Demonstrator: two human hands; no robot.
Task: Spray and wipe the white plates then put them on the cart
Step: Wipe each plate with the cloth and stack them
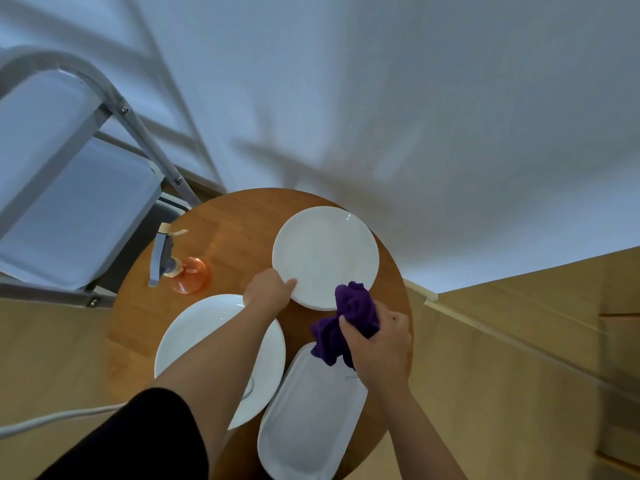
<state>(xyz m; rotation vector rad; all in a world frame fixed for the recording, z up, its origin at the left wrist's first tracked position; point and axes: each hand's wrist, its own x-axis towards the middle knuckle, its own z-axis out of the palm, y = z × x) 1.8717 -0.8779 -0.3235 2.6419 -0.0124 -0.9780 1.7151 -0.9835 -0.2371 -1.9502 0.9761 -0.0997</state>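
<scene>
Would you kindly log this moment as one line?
left hand: holds round plate rim | right hand: grips purple cloth at plate edge | spray bottle: standing on table

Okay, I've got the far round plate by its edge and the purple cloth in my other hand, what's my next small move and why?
Probably bring the purple cloth forward onto the round plate and start wiping. Your left hand already steadies its near rim, your right hand grips the cloth right at the plate's edge, and the spray bottle stands aside.
</scene>
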